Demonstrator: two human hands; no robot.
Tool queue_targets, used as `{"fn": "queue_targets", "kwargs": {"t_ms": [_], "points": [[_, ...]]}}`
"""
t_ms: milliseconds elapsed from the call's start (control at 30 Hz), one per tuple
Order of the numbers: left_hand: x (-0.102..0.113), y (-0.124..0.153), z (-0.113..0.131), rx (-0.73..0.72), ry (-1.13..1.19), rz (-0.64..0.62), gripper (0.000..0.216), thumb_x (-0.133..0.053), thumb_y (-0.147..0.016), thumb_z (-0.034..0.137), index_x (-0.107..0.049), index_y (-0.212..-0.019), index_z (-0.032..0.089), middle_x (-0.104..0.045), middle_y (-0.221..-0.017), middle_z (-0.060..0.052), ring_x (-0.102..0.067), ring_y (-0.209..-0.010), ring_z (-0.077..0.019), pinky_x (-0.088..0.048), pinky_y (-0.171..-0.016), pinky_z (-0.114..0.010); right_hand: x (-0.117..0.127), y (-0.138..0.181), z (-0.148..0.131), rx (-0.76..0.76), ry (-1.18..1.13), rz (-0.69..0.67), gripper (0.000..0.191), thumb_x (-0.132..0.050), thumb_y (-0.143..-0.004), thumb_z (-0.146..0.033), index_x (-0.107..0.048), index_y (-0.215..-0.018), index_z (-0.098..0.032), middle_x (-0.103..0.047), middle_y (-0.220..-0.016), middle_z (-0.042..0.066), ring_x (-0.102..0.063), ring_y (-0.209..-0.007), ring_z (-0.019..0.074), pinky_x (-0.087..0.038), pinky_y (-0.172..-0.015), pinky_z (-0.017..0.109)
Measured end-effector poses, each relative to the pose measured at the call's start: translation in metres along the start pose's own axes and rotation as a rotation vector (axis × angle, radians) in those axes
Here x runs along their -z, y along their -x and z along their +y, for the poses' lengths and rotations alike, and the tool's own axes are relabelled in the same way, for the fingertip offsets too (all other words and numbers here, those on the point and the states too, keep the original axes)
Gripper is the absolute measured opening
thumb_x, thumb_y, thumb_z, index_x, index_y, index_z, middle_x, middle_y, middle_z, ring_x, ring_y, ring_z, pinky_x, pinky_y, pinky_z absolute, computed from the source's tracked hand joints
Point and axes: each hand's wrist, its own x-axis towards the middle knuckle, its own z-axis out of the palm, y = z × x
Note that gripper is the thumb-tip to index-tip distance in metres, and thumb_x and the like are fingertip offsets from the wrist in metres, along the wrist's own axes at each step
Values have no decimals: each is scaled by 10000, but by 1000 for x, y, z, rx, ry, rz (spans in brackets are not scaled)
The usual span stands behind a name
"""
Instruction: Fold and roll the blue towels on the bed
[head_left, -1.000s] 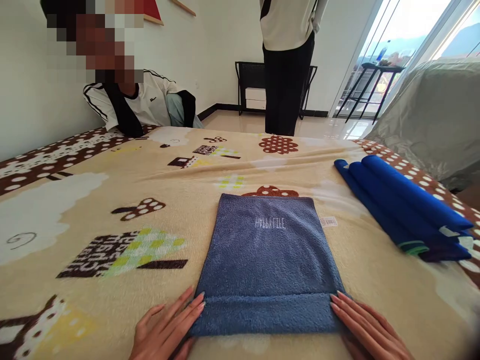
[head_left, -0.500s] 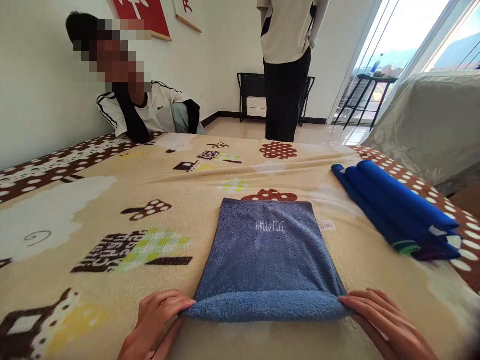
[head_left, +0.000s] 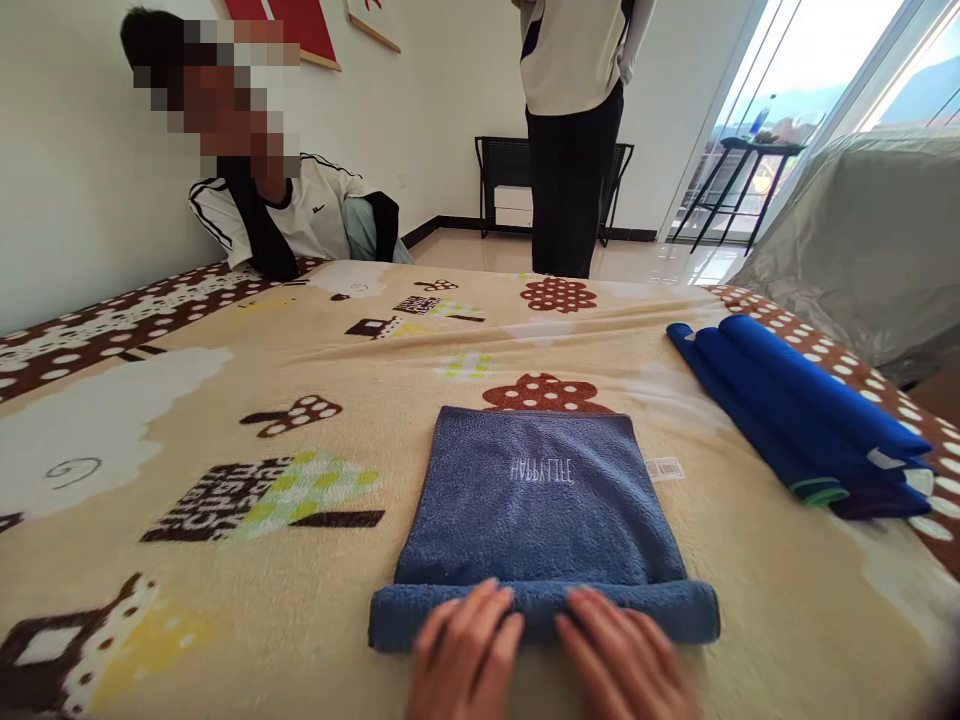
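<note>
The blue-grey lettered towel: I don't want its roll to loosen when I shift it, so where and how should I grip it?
Grip the towel, I'd say, by both ends of its roll, one hand from each side: the roll lies crosswise as a thick bar, its ends jutting past the flat part, uncovered, while the left hand and right hand rest nearer its middle.

Hands [head_left: 469, 650] [head_left: 626, 655] — cropped below, standing person [head_left: 574, 150] — cropped above

Patterned blanket [head_left: 382, 400] carries towel [head_left: 540, 525] and blue rolls [head_left: 799, 405].
</note>
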Motion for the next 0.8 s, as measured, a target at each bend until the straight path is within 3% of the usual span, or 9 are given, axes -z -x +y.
{"fn": "queue_targets", "kwargs": {"t_ms": [100,333,500,633,800], "points": [[-6,-10,6,-153,70,-66,351,-409,-919,41,-672,-1145,95,-732,-1172,-84,-625,-1209,-187,-433,-1079,-315,-5,-15,-8,149,-58,-52,404,-406,-938,-142,-659,-1251,-176,-663,-1313,-2,-633,-1185,139,-483,-942,268],[40,21,-73,-131,-61,-314,508,-534,-907,190,-512,-1410,124,-611,-1399,-96,-546,-1329,-190,-345,-1161,-330,24,22,62,68,-31,-209,448,-477,-941,-218,-557,-1365,-100,-611,-1379,67,-615,-1233,188,-429,-1039,319],[48,35,-81,-20,-47,-328,559,-498,-900,153,-461,-1455,219,-633,-1378,-54,-553,-1323,-191,-261,-1171,-351,27,42,76,-16,-48,-225,501,-475,-941,-212,-489,-1433,-120,-606,-1386,66,-599,-1257,188,-410,-1052,322],[42,36,-75,95,-25,-262,509,-473,-910,105,-543,-1382,281,-639,-1368,-42,-565,-1303,-207,-296,-1125,-358,21,46,77,-4,-44,-229,492,-490,-953,-215,-481,-1440,-138,-593,-1403,65,-573,-1289,179,-383,-1070,327],[45,32,-79,80,-30,-202,416,-462,-949,84,-616,-1279,286,-727,-1187,0,-656,-1120,-156,-315,-1047,-327,24,41,87,50,-55,-239,438,-468,-986,-208,-507,-1416,-132,-599,-1398,66,-576,-1278,167,-369,-1077,324]]}}
